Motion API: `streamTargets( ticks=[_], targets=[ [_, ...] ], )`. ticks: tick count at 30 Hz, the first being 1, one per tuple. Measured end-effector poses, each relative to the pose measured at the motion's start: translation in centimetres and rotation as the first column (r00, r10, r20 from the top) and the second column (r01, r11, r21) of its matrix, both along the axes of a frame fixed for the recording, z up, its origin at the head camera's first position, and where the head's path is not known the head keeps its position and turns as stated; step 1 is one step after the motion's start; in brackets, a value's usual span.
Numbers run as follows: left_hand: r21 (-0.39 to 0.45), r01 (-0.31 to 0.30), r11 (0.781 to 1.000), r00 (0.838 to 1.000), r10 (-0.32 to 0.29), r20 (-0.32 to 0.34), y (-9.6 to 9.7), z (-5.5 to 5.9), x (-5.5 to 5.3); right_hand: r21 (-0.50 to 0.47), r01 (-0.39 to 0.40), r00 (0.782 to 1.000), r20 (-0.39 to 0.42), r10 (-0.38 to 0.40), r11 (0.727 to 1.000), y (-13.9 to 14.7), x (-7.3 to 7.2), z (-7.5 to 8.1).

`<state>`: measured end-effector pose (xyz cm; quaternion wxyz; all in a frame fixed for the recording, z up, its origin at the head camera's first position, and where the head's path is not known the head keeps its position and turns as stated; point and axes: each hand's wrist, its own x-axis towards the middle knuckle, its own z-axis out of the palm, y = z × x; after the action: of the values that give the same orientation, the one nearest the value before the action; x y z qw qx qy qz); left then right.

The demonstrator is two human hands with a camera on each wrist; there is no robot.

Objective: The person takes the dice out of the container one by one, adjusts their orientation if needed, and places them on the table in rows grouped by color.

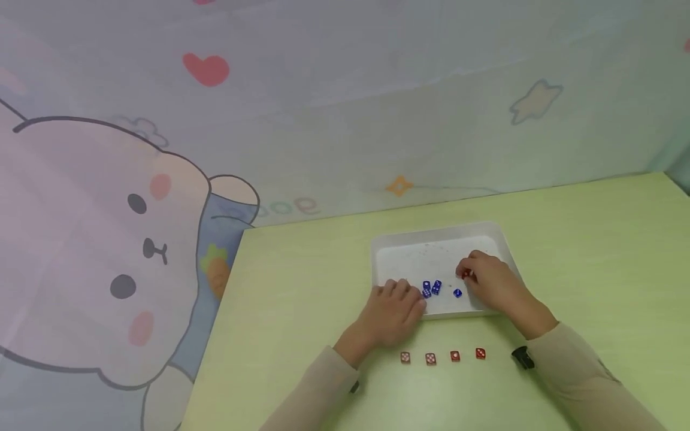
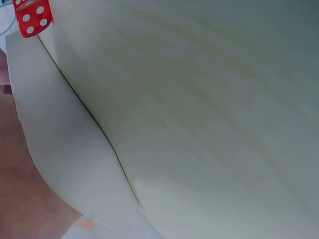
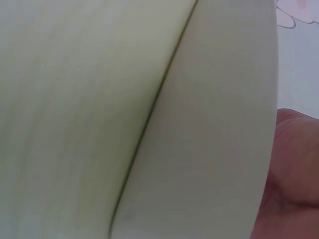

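Observation:
My right hand [image 1: 495, 282] reaches over the right side of a white tray [image 1: 438, 238] and pinches a red die [image 1: 466, 273] at its fingertips. Over the near left corner of the tray rests my left hand [image 1: 392, 312], beside a small group of blue dice [image 1: 426, 293]. A single blue die [image 1: 457, 293] lies apart, between the two hands. In front of the tray, several red dice [image 1: 430, 358] with white pips stand in a spaced row on the table. The left wrist view catches one red die [image 2: 34, 19] beside the tray wall [image 2: 75, 134].
The tray stands on a pale yellow-green table [image 1: 307, 287]. Behind and to the left hangs a cloth [image 1: 334, 108] printed with a cartoon animal. A dark strap piece [image 1: 523, 358] shows at the right sleeve.

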<state>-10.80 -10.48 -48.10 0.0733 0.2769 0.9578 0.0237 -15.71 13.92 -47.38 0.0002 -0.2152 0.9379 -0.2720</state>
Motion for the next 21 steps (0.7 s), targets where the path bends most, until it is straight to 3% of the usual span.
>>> streamTargets(
  ticks=[8,13,21],
  targets=[
    [-0.011,0.016,1.000,1.000,-0.016,-0.024,-0.5,0.0,-0.3,-0.033,0.016,1.000,-0.009,-0.016,0.999,0.5,0.3,-0.2],
    [0.002,-0.005,1.000,1.000,0.005,-0.014,-1.0,-0.1,-0.3,-0.066,0.038,0.999,0.028,-0.036,0.997,0.3,0.5,0.0],
    [0.013,-0.016,1.000,1.000,0.016,0.000,-1.3,0.0,-0.1,-0.020,0.083,0.996,0.040,-0.082,0.996,0.2,1.1,0.4]
  ],
)
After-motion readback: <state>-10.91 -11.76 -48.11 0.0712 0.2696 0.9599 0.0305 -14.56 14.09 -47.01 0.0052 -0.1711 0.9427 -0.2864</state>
